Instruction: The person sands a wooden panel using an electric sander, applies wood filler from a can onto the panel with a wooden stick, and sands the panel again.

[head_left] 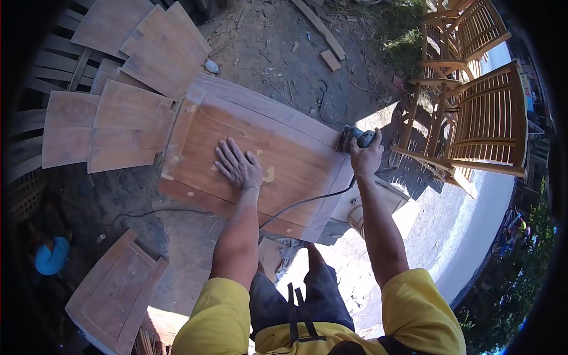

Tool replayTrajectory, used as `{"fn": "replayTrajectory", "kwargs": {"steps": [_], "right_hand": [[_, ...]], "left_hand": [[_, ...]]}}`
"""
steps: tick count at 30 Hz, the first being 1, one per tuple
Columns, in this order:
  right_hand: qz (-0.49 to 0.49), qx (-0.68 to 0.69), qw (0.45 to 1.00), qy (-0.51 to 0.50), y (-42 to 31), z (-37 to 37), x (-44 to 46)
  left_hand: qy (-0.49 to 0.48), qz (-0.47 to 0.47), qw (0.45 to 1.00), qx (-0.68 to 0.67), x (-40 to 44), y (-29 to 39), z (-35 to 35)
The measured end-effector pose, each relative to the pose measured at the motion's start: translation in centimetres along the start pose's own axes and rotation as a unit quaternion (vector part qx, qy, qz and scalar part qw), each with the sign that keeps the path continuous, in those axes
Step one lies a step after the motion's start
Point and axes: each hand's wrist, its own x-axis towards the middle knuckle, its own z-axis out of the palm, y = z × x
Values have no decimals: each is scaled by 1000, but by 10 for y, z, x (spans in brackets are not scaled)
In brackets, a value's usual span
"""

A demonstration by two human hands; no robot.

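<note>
The right hand (365, 158) grips a corded power sander (358, 138) at the far right corner of a wooden panel (236, 160), its fingers wrapped around the tool's body. The left hand (239, 167) holds nothing; it lies palm down on the panel with the fingers somewhat spread, near some pale patches in the reddish-brown wood. The sander's cord (307, 200) curves across the panel to its near edge.

The panel lies face up in front of the person. Just beside its right end, low down, is a round tan container (357, 219), partly hidden; its contents cannot be made out. At the far left stands a dark, slatted, basket-like piece (26, 195), too dim to tell whether anything is inside.

Flat, shaped boards (131, 121) overlap to the left of the panel, another framed panel (116, 293) rests at the lower left, and slatted wooden chairs (482, 118) stand to the right.
</note>
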Motion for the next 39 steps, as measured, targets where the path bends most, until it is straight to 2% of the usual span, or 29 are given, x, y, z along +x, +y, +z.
{"fn": "replayTrajectory", "kwargs": {"steps": [4,7,11,16,20,21,24,25,26,29,32,39], "right_hand": [[36,-14,999,8,-19,4,-13],[-45,-19,999,-19,-65,18,-30],[-127,69,988,-52,-149,45,-55],[-208,97,968,-101,-248,76,-80],[-294,100,941,-133,-317,102,-93],[-301,99,938,-138,-336,106,-97],[-314,98,929,-170,-384,117,-102],[-309,101,931,-168,-396,124,-106],[-324,123,924,-163,-409,130,-109],[-332,150,910,-196,-439,136,-112],[-342,163,911,-164,-443,143,-113],[-276,142,937,-163,-306,99,-92]], "left_hand": [[3,7,1000,-28,1,-2,5],[2,11,999,-33,0,-2,3],[-6,7,999,-43,2,-1,1],[-18,3,998,-65,2,-3,1],[-23,5,999,-34,2,-7,12],[-42,11,996,73,2,-7,13],[-83,11,995,58,3,-6,7],[-79,19,985,154,3,-7,12],[-70,25,982,175,2,-4,18],[-37,29,994,96,3,3,13],[-18,41,997,63,3,9,8],[-61,13,998,26,3,-8,10]]}}
